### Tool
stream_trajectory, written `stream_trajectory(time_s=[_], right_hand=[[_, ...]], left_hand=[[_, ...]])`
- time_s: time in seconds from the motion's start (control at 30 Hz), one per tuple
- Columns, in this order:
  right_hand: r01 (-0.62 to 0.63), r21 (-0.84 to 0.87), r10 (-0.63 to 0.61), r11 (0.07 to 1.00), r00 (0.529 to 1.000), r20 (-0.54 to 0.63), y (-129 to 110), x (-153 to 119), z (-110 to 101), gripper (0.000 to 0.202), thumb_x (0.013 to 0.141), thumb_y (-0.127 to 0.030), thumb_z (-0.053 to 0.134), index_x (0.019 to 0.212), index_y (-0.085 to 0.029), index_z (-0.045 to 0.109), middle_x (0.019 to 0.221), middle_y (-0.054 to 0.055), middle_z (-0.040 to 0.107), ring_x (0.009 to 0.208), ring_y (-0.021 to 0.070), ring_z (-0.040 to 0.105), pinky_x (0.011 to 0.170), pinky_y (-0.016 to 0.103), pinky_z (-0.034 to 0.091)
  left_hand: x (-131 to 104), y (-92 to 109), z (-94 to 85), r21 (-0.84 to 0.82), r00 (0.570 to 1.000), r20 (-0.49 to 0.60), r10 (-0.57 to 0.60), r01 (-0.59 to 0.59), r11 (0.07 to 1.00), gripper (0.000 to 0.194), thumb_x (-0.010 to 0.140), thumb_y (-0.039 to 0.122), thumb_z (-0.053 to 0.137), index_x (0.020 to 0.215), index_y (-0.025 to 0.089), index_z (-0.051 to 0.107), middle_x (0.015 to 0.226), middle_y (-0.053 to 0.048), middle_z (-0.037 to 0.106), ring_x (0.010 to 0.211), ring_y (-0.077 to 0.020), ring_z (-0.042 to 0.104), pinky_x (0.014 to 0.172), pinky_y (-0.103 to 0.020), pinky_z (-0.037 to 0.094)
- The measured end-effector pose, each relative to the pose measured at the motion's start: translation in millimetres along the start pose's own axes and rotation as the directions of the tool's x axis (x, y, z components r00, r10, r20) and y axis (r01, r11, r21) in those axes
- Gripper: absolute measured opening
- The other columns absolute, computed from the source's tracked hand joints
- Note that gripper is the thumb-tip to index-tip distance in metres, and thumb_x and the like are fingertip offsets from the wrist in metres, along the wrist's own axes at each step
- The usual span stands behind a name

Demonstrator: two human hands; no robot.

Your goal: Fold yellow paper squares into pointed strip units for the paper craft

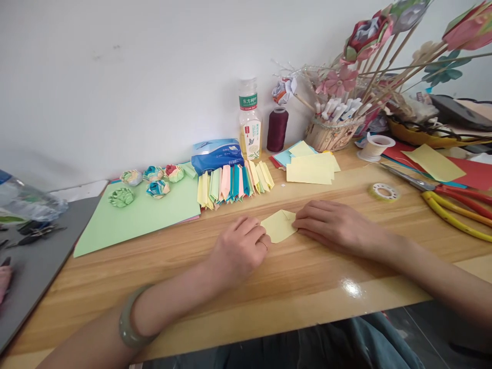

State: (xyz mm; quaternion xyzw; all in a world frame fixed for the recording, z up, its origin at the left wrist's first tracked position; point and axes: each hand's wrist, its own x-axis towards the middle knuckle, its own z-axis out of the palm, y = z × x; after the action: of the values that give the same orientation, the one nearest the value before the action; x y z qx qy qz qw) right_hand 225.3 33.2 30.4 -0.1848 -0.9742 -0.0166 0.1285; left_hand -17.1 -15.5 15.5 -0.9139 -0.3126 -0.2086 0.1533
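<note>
A small sheet of yellow paper (278, 227) with folded corners lies on the wooden table, between my two hands. My left hand (243, 247), with a ring on one finger, has its fingers curled onto the sheet's left edge. At the right corner, my right hand (332, 225) pinches the paper, its thumb hidden under the fingers. Just behind them stands a row of folded paper strips (234, 185) in yellow, green, pink and blue. Flat yellow paper pieces (310, 169) lie in a loose pile behind my right hand.
Several folded paper flowers (154, 188) rest on green sheets (115, 230) at the left. Behind are a blue tissue pack (217, 155), a bottle (250, 125) and a maroon thread spool (277, 129). Tape (384, 192), scissors (442, 189) and a pen basket (334, 132) are at right.
</note>
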Motion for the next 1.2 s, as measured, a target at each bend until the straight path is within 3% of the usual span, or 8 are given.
stream_trajectory(time_s=[0.17, 0.27, 0.4, 0.63, 0.87, 0.97, 1.13, 1.2], right_hand=[[0.015, -0.003, -0.015, 1.000, 1.000, -0.025, 4, 3, 5, 0.026, 0.095, -0.015, 0.035, 0.091, -0.013, 0.061, 0.090, 0.011, 0.062, 0.085, 0.0195, 0.053, 0.073, 0.033, 0.046], [-0.014, 0.019, 0.015, 1.000, 0.999, -0.048, 4, 4, 9, 0.026, 0.096, -0.017, 0.035, 0.090, -0.012, 0.060, 0.086, 0.010, 0.062, 0.083, 0.0193, 0.053, 0.071, 0.033, 0.046], [-0.112, 0.146, 0.126, 0.983, 0.988, -0.093, 4, 3, 11, 0.023, 0.095, -0.022, 0.039, 0.091, -0.014, 0.059, 0.084, 0.009, 0.060, 0.080, 0.0177, 0.055, 0.070, 0.032, 0.047], [-0.212, 0.370, 0.235, 0.904, 0.972, -0.017, 10, 2, 13, 0.016, 0.092, -0.028, 0.047, 0.092, -0.016, 0.057, 0.089, 0.008, 0.058, 0.082, 0.0176, 0.057, 0.070, 0.031, 0.049], [-0.222, 0.281, 0.239, 0.934, 0.971, -0.029, 6, 9, 12, 0.025, 0.094, -0.020, 0.037, 0.084, -0.017, 0.060, 0.082, 0.006, 0.057, 0.074, 0.0161, 0.055, 0.065, 0.029, 0.047], [-0.294, 0.305, 0.316, 0.906, 0.949, -0.024, 2, 10, 11, 0.024, 0.093, -0.018, 0.038, 0.080, -0.017, 0.059, 0.079, 0.006, 0.056, 0.072, 0.0162, 0.055, 0.063, 0.029, 0.047], [-0.433, 0.362, 0.461, 0.826, 0.887, 0.012, -3, 10, 15, 0.019, 0.090, -0.019, 0.043, 0.078, -0.019, 0.057, 0.078, 0.005, 0.055, 0.073, 0.0181, 0.056, 0.064, 0.031, 0.048], [-0.473, 0.377, 0.505, 0.796, 0.863, 0.017, -4, 10, 17, 0.016, 0.089, -0.019, 0.045, 0.078, -0.019, 0.056, 0.079, 0.005, 0.055, 0.073, 0.0180, 0.056, 0.064, 0.032, 0.048]], left_hand=[[2, -2, 0.3, -0.041, 0.998, 0.006, -0.059, 0.059, 0.997, 0.019, 0.088, 0.018, 0.050, 0.074, 0.014, 0.063, 0.076, -0.004, 0.064, 0.086, -0.0201, 0.057, 0.076, -0.034, 0.046], [4, -1, 0.6, -0.046, 0.996, 0.009, -0.092, 0.093, 0.995, 0.019, 0.087, 0.017, 0.051, 0.073, 0.014, 0.063, 0.075, -0.004, 0.064, 0.086, -0.0200, 0.056, 0.075, -0.032, 0.046], [4, 1, 2.5, -0.062, 0.988, 0.009, -0.155, 0.155, 0.986, 0.019, 0.085, 0.014, 0.052, 0.069, 0.015, 0.062, 0.076, -0.003, 0.063, 0.085, -0.0186, 0.054, 0.069, -0.029, 0.044], [5, -2, 4.5, -0.206, 0.949, 0.019, -0.315, 0.312, 0.928, 0.015, 0.083, 0.013, 0.054, 0.071, 0.017, 0.061, 0.071, 0.000, 0.062, 0.074, -0.0159, 0.051, 0.060, -0.026, 0.042], [7, 0, 5.1, -0.219, 0.923, 0.007, -0.385, 0.377, 0.900, 0.014, 0.081, 0.013, 0.053, 0.072, 0.018, 0.062, 0.072, -0.001, 0.064, 0.073, -0.0164, 0.053, 0.060, -0.027, 0.044], [8, 0, 4.5, -0.305, 0.894, 0.041, -0.447, 0.437, 0.846, 0.013, 0.082, 0.016, 0.055, 0.074, 0.018, 0.064, 0.076, -0.002, 0.064, 0.074, -0.0169, 0.053, 0.061, -0.028, 0.045], [10, -2, 3.6, -0.443, 0.781, 0.201, -0.592, 0.611, 0.656, 0.011, 0.082, 0.017, 0.059, 0.072, 0.020, 0.065, 0.074, 0.000, 0.063, 0.075, -0.0166, 0.053, 0.065, -0.029, 0.046], [11, -2, 4.4, -0.455, 0.758, 0.223, -0.613, 0.637, 0.622, 0.012, 0.082, 0.019, 0.059, 0.072, 0.019, 0.064, 0.072, 0.000, 0.062, 0.074, -0.0168, 0.053, 0.065, -0.030, 0.045]])
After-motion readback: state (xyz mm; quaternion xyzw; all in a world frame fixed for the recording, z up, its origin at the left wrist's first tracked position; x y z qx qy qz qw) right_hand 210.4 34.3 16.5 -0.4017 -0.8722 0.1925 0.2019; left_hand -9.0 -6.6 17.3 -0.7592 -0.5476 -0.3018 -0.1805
